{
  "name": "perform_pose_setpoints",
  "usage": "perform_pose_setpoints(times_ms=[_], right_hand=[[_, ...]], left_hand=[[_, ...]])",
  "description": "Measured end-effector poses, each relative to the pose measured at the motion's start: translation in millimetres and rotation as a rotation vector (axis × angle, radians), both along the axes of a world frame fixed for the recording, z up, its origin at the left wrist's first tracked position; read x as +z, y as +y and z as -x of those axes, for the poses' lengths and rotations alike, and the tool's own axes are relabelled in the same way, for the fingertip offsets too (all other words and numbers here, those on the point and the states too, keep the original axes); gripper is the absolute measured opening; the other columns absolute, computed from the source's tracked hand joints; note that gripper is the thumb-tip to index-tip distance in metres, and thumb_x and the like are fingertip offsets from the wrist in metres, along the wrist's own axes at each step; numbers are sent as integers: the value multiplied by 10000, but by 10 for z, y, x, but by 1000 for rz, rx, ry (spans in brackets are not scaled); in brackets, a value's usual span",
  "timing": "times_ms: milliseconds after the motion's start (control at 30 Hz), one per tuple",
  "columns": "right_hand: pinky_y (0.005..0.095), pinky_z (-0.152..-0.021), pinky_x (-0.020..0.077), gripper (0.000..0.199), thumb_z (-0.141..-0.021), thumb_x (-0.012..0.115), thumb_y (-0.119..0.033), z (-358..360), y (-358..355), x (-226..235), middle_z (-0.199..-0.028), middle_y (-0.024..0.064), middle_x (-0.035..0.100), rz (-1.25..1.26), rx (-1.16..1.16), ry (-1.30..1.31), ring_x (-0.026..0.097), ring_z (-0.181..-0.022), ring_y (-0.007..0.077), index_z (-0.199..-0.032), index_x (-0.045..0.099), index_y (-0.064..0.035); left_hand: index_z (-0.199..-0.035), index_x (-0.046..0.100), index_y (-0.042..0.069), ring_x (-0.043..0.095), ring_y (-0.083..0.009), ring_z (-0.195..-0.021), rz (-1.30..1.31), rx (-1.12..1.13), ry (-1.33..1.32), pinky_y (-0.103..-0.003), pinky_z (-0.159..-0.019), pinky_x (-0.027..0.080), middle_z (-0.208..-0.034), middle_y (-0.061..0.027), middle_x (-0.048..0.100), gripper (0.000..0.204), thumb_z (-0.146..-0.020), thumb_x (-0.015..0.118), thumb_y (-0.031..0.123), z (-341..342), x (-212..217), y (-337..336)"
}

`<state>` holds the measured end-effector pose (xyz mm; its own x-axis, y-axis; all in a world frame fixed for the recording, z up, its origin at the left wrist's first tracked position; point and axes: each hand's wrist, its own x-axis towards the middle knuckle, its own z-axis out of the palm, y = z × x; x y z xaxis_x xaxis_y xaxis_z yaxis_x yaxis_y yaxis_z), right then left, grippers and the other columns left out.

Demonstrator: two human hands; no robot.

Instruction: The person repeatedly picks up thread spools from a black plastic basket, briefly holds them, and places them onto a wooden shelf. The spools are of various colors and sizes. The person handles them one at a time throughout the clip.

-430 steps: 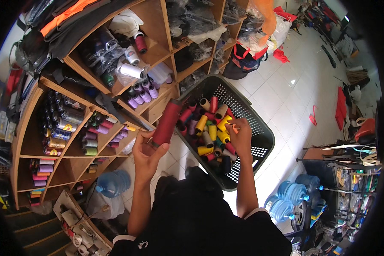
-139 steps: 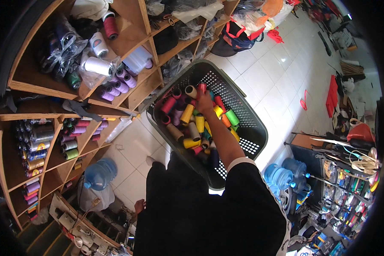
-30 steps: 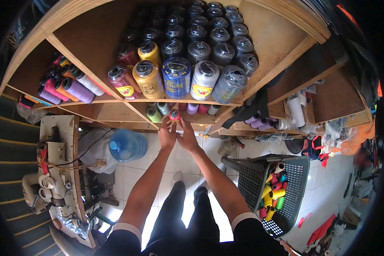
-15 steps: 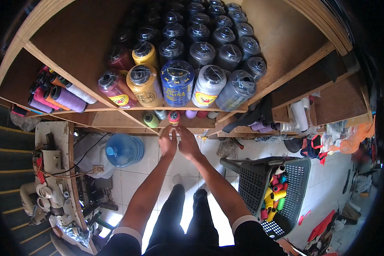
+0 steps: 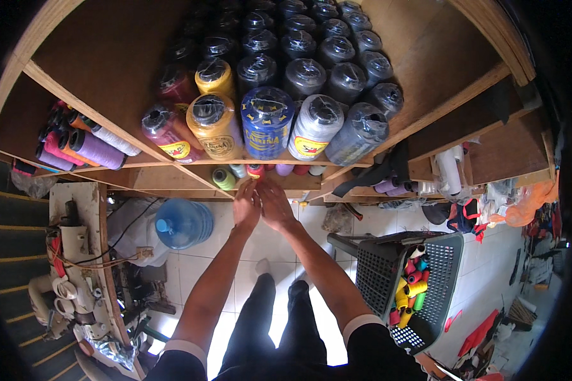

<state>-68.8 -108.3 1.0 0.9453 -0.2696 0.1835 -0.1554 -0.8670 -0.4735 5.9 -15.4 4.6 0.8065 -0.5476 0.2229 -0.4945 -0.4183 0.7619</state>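
Note:
A small red spool of thread (image 5: 255, 170) stands out at the front of the lower shelf (image 5: 190, 180). My left hand (image 5: 247, 204) closes on its near side. From the other side my right hand (image 5: 276, 206) holds the same spool, fingers bent and close to the left ones. The spool's lower part is hidden behind my fingers. Just left of it on that shelf is a light green spool (image 5: 223, 178), and to the right a lilac spool (image 5: 284, 169). Above, large wrapped thread cones, including a blue cone (image 5: 267, 130) and a yellow cone (image 5: 213, 127), line the upper shelf.
A grey basket (image 5: 375, 279) with several colourful spools (image 5: 415, 289) stands at right. A blue water jug (image 5: 185, 223) is on the tiled floor at left, near a sewing machine (image 5: 76, 244). Purple spools (image 5: 98, 149) lie in the left compartment.
Both hands have moved slightly forward with the red spool toward the lower shelf. The fingers now cover more of it. My view has shifted a little.

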Motion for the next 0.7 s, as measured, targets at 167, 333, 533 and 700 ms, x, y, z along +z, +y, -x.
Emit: perform_pose_setpoints(times_ms=[167,333,533,700], right_hand=[[440,-1054,320,579,-726,590,-35,-14,31,119,-1317,177,470,7,-82,27,404,-1247,334,-1290,467,8],[445,-1050,321,615,-706,598,-21,-35,-1,63,-1330,170,455,7,-82,-24,391,-1248,334,-1304,457,6],[461,-1046,308,696,-725,622,-56,-24,42,57,-1454,148,325,-51,-102,103,333,-1279,348,-1378,384,-24],[477,-1031,297,678,-773,620,-140,-47,71,27,-1512,130,227,-70,-131,156,322,-1259,356,-1395,366,-44]], left_hand=[[-1184,606,40,556,-331,-1113,-9,-45,-44,-400,-914,483,-1243,-161,541,423,-773,535,-36,-59,-52,65],[-1214,594,50,528,-331,-1153,-26,-56,-50,-406,-940,465,-1254,-155,529,456,-769,535,-32,-31,-43,39],[-1275,553,81,534,-324,-1146,-97,-88,-67,-409,-928,473,-1277,-143,508,501,-780,551,3,-32,-47,59],[-1285,543,85,539,-323,-1131,-99,-112,-81,-420,-913,483,-1293,-141,489,516,-774,566,14,-56,-44,70]])
